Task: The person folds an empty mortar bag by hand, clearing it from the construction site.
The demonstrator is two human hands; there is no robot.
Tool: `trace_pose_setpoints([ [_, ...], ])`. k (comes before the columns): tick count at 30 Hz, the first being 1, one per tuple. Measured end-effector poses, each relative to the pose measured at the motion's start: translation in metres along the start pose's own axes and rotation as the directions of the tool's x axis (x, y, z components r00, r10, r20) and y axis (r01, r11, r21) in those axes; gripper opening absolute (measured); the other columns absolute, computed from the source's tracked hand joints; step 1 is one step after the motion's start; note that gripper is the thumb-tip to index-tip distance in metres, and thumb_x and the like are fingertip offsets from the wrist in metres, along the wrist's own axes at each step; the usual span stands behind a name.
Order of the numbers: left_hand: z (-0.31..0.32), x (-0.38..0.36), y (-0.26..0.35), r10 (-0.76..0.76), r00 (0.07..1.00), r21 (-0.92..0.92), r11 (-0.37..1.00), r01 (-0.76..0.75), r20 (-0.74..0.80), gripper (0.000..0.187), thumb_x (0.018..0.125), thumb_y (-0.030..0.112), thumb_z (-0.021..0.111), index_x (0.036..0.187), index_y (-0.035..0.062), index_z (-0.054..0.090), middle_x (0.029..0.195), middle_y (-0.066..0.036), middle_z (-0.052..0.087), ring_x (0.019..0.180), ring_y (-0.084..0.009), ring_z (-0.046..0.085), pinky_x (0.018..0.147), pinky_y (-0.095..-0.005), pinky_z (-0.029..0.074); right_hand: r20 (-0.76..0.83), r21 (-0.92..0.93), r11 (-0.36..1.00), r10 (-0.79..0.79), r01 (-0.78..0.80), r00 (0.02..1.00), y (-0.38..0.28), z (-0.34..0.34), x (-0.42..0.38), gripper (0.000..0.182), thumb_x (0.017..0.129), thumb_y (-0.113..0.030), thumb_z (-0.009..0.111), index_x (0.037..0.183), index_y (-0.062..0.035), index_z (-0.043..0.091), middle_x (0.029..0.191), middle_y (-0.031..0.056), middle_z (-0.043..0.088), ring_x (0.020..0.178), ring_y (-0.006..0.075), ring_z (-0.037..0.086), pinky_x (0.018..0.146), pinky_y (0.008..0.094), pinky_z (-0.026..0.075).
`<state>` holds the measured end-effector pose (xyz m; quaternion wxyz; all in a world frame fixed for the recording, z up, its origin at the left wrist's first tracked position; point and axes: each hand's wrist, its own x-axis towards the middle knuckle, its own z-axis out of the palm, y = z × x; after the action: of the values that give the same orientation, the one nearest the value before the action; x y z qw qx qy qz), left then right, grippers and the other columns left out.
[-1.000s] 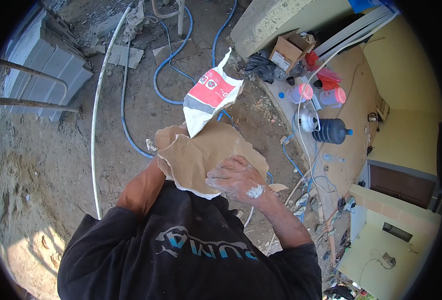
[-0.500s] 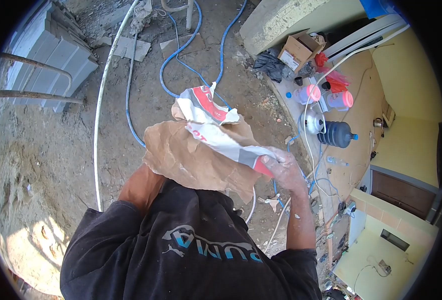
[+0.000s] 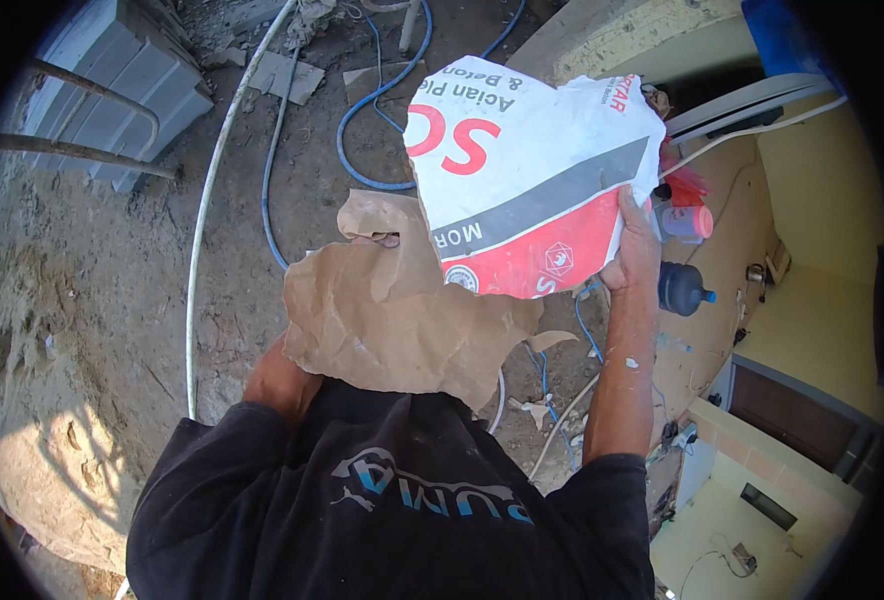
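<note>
My right hand (image 3: 638,245) grips the right edge of a torn piece of mortar sack (image 3: 532,170), its white, red and grey printed side facing me. On the left, a crumpled sheet of brown paper (image 3: 392,325) with ragged edges covers most of my left hand (image 3: 386,240). A little of that hand's fingers shows at the paper's upper edge, closed on it. The printed piece overlaps the brown sheet's upper right part in this view. Both are held up in front of my dark shirt (image 3: 362,500), above the ground.
Blue hoses (image 3: 347,130) and a white pipe (image 3: 212,190) run over the dirt ground. Grey blocks (image 3: 112,95) are stacked at upper left, beside metal bars (image 3: 82,150). To the right are a large blue water bottle (image 3: 684,289) and a pink-lidded container (image 3: 690,222).
My right hand has moved up and right, spreading the folded printed piece out flat with its print in view. The brown paper stays nearly in place at my left hand.
</note>
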<state>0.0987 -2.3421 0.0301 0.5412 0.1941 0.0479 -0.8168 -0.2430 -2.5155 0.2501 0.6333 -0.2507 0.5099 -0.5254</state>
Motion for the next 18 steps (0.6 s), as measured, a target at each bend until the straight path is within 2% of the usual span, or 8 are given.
trace_pose_setpoints([
  [4,-0.009,-0.011,0.005,0.028,1.000,-0.014,1.000,-0.028,-0.009,0.086,0.086,0.068,0.055,0.145,0.0075,0.039,0.142,-0.015,0.051,0.130,-0.0304,0.049,0.111,-0.0475,0.038,-0.157,0.007,0.967,0.254,-0.256,0.954,0.106,-0.041,-0.039,0.040,0.100,-0.018,0.054,0.136,-0.0028,0.047,0.123,0.0126,0.061,0.109,0.0248,0.063,0.092,0.0400,0.054],
  [7,-0.015,-0.017,0.011,0.036,0.999,-0.016,0.999,-0.036,-0.018,0.085,0.086,0.067,0.056,0.145,0.0076,0.040,0.141,-0.015,0.051,0.130,-0.0303,0.050,0.111,-0.0474,0.038,-0.287,-0.011,0.921,0.369,-0.388,0.884,0.168,-0.063,-0.081,0.038,0.100,-0.016,0.053,0.135,-0.0009,0.047,0.123,0.0131,0.061,0.109,0.0242,0.063,0.094,0.0401,0.053],
  [11,-0.018,-0.017,0.015,0.027,0.999,-0.011,1.000,-0.027,-0.019,0.083,0.087,0.066,0.056,0.144,0.0078,0.041,0.141,-0.015,0.052,0.130,-0.0301,0.050,0.110,-0.0473,0.039,-0.288,0.016,0.907,0.407,-0.421,0.867,0.191,-0.062,-0.114,0.037,0.100,-0.015,0.052,0.134,0.0001,0.047,0.126,0.0135,0.060,0.110,0.0248,0.063,0.097,0.0400,0.051],
  [14,-0.017,-0.014,0.019,0.022,1.000,0.001,1.000,-0.022,-0.015,0.082,0.087,0.065,0.057,0.144,0.0080,0.041,0.140,-0.015,0.052,0.129,-0.0299,0.051,0.110,-0.0472,0.039,-0.222,0.132,0.891,0.455,-0.435,0.862,0.197,-0.065,-0.123,0.039,0.100,-0.015,0.052,0.135,0.0004,0.046,0.128,0.0127,0.060,0.114,0.0250,0.061,0.098,0.0402,0.050],
  [18,-0.016,-0.014,0.024,0.024,1.000,0.019,1.000,-0.024,-0.008,0.080,0.087,0.064,0.057,0.143,0.0082,0.042,0.140,-0.015,0.053,0.129,-0.0298,0.051,0.110,-0.0470,0.039,-0.196,0.161,0.907,0.416,-0.389,0.888,0.202,-0.061,-0.129,0.041,0.099,-0.015,0.053,0.138,-0.0037,0.045,0.131,0.0106,0.059,0.117,0.0241,0.059,0.099,0.0423,0.050],
])
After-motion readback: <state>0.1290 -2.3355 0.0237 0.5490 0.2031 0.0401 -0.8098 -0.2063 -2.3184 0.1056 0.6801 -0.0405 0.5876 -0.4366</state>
